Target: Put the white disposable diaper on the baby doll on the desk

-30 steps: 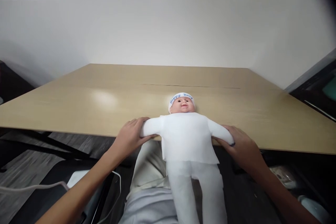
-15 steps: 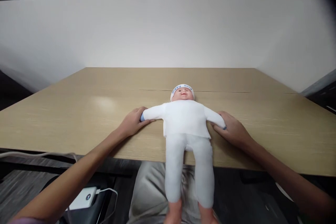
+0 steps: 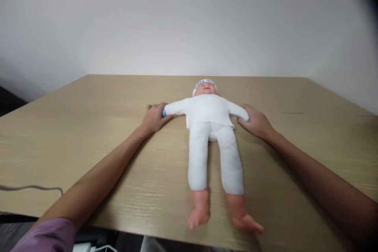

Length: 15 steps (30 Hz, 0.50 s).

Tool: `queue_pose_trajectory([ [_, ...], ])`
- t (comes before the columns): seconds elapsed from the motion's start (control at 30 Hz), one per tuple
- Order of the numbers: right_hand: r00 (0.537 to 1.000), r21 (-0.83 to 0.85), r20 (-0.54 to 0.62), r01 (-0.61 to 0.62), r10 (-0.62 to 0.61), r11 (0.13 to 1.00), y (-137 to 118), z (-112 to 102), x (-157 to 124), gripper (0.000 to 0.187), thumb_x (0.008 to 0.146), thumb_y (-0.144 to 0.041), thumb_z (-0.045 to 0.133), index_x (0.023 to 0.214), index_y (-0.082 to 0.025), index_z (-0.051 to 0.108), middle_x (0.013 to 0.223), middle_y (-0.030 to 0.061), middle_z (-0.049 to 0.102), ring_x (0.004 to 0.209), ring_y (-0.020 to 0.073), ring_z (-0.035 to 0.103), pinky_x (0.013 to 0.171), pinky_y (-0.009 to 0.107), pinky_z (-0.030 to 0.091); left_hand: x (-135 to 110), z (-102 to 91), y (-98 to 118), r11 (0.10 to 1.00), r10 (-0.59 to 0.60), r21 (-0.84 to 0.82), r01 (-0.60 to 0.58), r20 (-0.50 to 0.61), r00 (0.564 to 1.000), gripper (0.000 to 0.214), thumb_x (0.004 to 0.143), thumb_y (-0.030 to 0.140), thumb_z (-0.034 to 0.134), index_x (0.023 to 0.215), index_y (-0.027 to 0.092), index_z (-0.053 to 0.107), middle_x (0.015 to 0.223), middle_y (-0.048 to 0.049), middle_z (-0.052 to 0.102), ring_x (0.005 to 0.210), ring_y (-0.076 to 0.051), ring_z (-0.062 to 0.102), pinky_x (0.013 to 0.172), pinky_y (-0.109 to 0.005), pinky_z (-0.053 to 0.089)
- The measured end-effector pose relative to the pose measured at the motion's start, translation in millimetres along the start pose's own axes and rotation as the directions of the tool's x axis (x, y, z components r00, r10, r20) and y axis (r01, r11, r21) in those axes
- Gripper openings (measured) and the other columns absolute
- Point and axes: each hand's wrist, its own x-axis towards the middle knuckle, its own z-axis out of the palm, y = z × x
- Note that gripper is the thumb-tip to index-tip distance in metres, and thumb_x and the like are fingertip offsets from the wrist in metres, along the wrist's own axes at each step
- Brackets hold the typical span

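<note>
A baby doll [image 3: 210,110] in a white top and white trousers lies on its back on the wooden table, arms spread wide and bare feet toward me. A white headband [image 3: 205,81] with blue lettering circles its head. Blue cuffs show at the ends of its sleeves. My left hand [image 3: 155,117] is wrapped round the doll's arm end on the left, thumb underneath. On the other side my right hand [image 3: 255,120] grips the opposite arm end. The doll's own hands are hidden within my grasp.
The light wooden table [image 3: 118,94] reaches back to a white partition [image 3: 189,27]. A cable [image 3: 32,187] runs over the table at the left. Below the front edge, a white device [image 3: 82,247] with a white cord is partly visible.
The doll has slid farther onto the table with both my hands holding its arms. Its legs, before hanging over the front edge, now rest on the tabletop. The view has tilted down.
</note>
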Motion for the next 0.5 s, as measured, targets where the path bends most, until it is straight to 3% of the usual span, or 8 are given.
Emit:
queue_pose_trajectory([
  [0.2,0.996,-0.022,-0.084,0.029,-0.031,0.999,29.5,21.1,50.4,0.049,0.084,-0.037,0.062,0.130,-0.019,0.061,0.117,0.0145,0.073,0.100,0.0352,0.067,0.084,0.046,0.053,43.8,19.2,-20.3,0.997,-0.025,0.067,0.033,-0.119,0.993,0.060,0.098,0.067,0.055,0.134,0.019,0.057,0.130,-0.0139,0.067,0.120,-0.034,0.054,0.107,-0.045,0.031],
  [0.5,0.989,-0.004,-0.098,0.114,-0.114,0.993,39.1,26.8,55.8,0.055,0.097,-0.059,0.054,0.133,-0.019,0.065,0.121,0.0158,0.073,0.106,0.0360,0.066,0.095,0.051,0.051,52.7,29.3,-40.6,0.998,-0.061,-0.007,0.061,-0.160,0.985,0.055,0.093,0.054,0.070,0.133,0.019,0.061,0.122,-0.0122,0.070,0.114,-0.033,0.057,0.100,-0.043,0.040],
])
